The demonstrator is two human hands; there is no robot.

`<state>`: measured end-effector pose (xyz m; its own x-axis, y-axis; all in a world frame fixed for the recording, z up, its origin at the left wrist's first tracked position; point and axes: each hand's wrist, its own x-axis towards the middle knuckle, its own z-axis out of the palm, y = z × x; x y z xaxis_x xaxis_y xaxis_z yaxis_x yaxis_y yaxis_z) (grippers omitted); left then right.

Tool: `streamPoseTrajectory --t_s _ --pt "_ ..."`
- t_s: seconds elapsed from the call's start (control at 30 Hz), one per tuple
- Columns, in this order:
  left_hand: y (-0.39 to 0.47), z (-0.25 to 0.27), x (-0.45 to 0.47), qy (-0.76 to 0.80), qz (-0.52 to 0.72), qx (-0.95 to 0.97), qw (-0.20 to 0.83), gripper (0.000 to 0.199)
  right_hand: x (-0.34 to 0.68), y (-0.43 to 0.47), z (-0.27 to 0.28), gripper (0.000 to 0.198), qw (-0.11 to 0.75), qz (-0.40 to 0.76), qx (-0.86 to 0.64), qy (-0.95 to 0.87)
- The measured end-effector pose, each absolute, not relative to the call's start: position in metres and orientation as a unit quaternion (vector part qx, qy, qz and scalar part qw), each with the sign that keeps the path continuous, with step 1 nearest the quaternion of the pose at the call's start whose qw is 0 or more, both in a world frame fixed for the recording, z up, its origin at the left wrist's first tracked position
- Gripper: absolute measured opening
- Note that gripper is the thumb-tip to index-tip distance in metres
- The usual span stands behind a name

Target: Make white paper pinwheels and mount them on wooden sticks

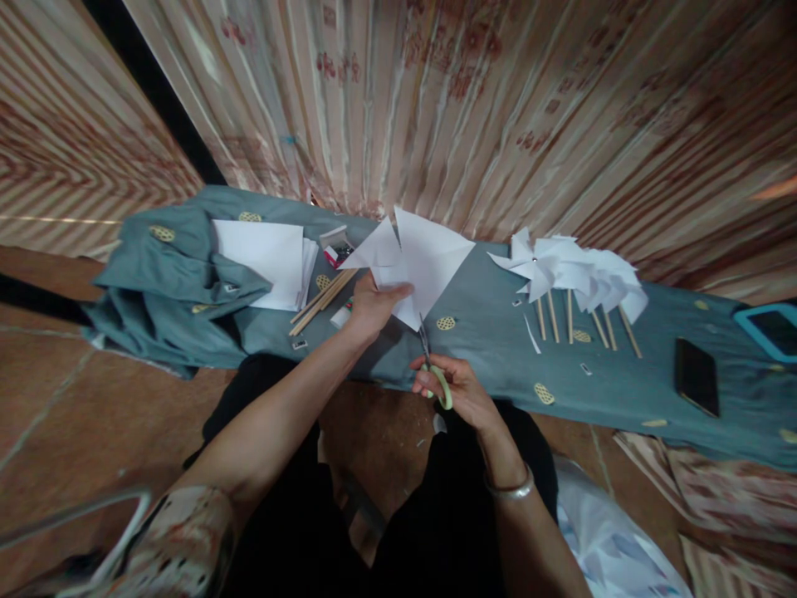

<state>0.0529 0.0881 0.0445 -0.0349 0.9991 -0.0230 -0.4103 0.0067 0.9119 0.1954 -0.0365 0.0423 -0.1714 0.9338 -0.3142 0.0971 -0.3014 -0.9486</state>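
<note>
My left hand [374, 306] grips a white sheet of paper [432, 253] by its near left part, thumb on top. The sheet has slits running in from its corners, and its left portion stands partly apart. In my right hand [457, 384] is a pair of scissors [441, 386] with pale green handles. Their blades point away from me and meet the sheet's nearest corner; how far apart the blades are is hard to tell. Wooden sticks [324, 301] lie left of my left hand, beside a small open box [336, 247] with dark contents.
A stack of white paper [261, 249] lies at the left, partly under bunched green cloth [162, 282]. Several paper pinwheels [560, 270] on sticks lie to the right, near a paper strip [532, 334]. Farther right are a dark phone [696, 376] and a blue-framed device [772, 328]. Curtains [398, 108] hang behind.
</note>
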Motion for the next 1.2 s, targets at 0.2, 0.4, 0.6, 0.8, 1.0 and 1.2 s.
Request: streamPoseTrajectory --t_s 0.2,0.4,0.6,0.8,1.0,1.2 --pt "0.0846 0.0447 0.0557 0.399 0.591 0.358 0.603 0.033 0.1935 -0.0353 0.0431 0.039 0.359 0.596 -0.536 -0.479" --pt "0.0828 0.0430 0.0584 0.407 0.586 0.354 0.605 0.033 0.1914 -0.0334 0.0445 0.039 0.365 0.592 -0.539 -0.475" --pt "0.0800 0.0424 0.0589 0.417 0.575 0.360 0.605 0.032 0.1909 -0.0329 0.0435 0.041 0.375 0.582 -0.544 -0.475" --pt "0.0798 0.0426 0.0588 0.421 0.571 0.364 0.603 0.030 0.1924 -0.0332 0.0411 0.038 0.373 0.584 -0.537 -0.480" --pt "0.0808 0.0422 0.0591 0.422 0.578 0.361 0.598 0.031 0.1901 -0.0332 0.0383 0.038 0.389 0.591 -0.540 -0.455" --pt "0.0823 0.0417 0.0589 0.418 0.583 0.362 0.596 0.032 0.1888 -0.0326 0.0374 0.039 0.395 0.602 -0.549 -0.424"
